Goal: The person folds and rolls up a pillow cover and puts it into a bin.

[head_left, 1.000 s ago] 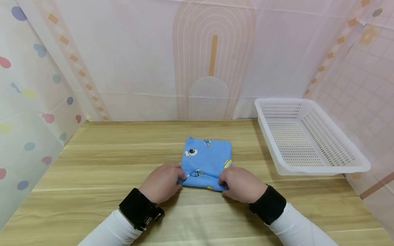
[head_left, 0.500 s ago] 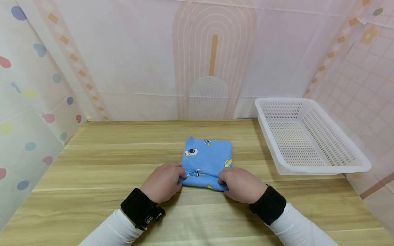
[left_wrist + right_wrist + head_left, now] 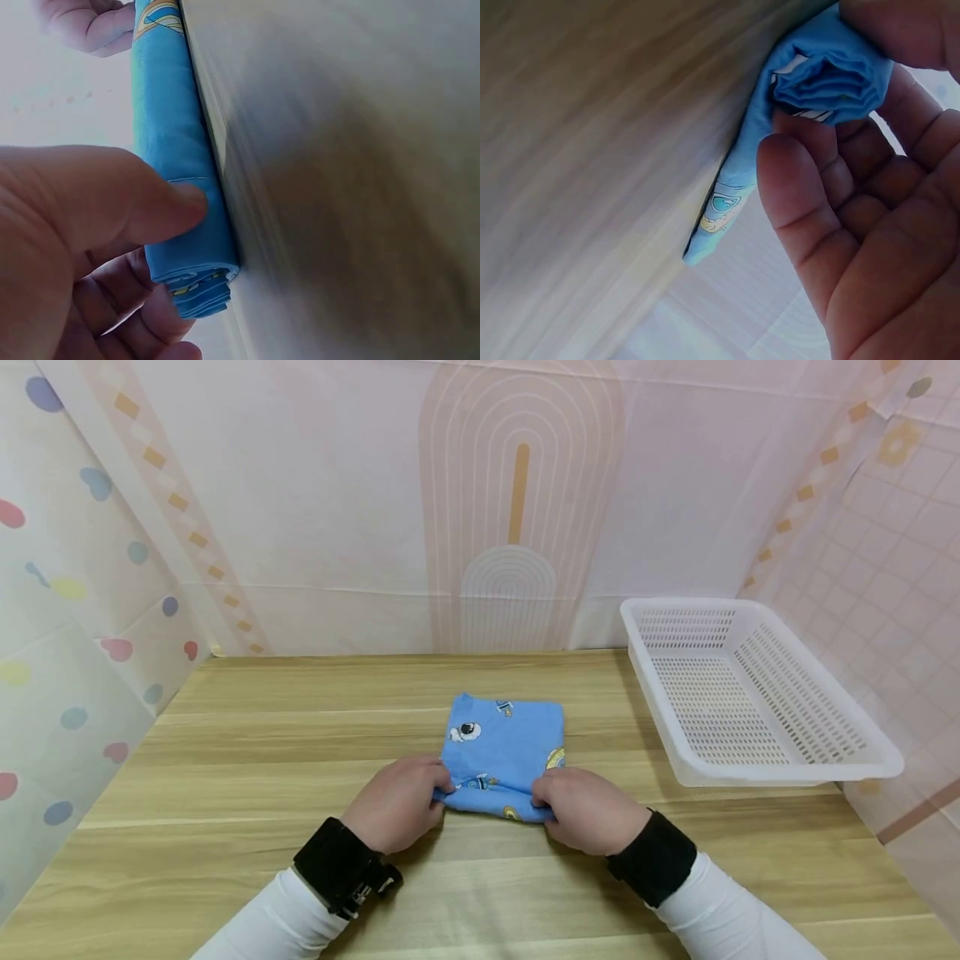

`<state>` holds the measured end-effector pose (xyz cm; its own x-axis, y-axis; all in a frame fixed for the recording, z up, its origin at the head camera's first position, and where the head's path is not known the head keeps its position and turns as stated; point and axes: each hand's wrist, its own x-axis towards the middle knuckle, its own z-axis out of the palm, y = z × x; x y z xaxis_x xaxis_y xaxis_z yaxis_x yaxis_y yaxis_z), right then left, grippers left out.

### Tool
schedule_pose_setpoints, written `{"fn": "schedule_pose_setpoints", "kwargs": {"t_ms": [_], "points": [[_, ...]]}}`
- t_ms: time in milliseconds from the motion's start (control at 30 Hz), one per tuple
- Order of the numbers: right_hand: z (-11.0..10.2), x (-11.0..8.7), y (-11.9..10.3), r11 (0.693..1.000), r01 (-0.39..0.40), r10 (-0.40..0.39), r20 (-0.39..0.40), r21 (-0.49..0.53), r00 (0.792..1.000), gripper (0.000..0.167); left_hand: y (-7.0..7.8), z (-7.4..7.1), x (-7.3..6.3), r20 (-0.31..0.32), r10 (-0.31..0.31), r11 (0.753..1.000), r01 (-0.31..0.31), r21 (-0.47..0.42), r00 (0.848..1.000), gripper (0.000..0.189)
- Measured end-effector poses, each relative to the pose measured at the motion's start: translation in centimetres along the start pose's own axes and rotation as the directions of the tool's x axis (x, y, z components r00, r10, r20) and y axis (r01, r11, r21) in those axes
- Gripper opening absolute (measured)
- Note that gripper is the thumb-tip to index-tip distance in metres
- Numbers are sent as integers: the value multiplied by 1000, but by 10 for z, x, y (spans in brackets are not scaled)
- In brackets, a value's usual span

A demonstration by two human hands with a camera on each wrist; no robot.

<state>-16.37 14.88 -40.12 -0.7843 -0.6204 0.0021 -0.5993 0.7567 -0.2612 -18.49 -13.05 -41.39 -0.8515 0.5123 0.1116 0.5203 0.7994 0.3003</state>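
A folded blue cloth [image 3: 506, 743] with a cartoon space print lies flat at mid-table, its near edge turned up into a roll [image 3: 495, 802]. My left hand [image 3: 397, 806] pinches the left end of that roll. In the left wrist view the thumb [image 3: 172, 210] presses on the cloth's outer side, with stacked layers showing at the end. My right hand [image 3: 592, 810] grips the right end between thumb and fingers. Coiled layers [image 3: 829, 86] show there in the right wrist view, and the flat part stretches away along the table.
A white perforated plastic basket [image 3: 765, 768] stands at the right rear of the wood-grain table [image 3: 300, 718], with nothing in it. Printed sheets [image 3: 337, 510] hang behind the table and along both sides.
The near edge of the cloth has rolled slightly further away from me, covering more of the rocket print. Both hands keep their hold and have barely shifted.
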Motion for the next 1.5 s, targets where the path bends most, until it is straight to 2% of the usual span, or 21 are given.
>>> {"fn": "schedule_pose_setpoints", "kwargs": {"t_ms": [533,800,1233,1500], "points": [[-4,-2,-3,1000,-3,3,14,-14,1000,8,-4,0,1,39,-32,998,33,-45,999,14],[-4,-3,-2,1000,-19,19,26,6,999,6,-4,-3,1,72,-71,993,77,-86,995,15],[0,1,0,991,-112,107,70,73,992,10,-10,-5,3,134,-140,970,164,-182,981,11],[-1,2,2,986,-126,119,73,110,990,13,-13,-7,3,166,-171,946,209,-249,971,10]]}}
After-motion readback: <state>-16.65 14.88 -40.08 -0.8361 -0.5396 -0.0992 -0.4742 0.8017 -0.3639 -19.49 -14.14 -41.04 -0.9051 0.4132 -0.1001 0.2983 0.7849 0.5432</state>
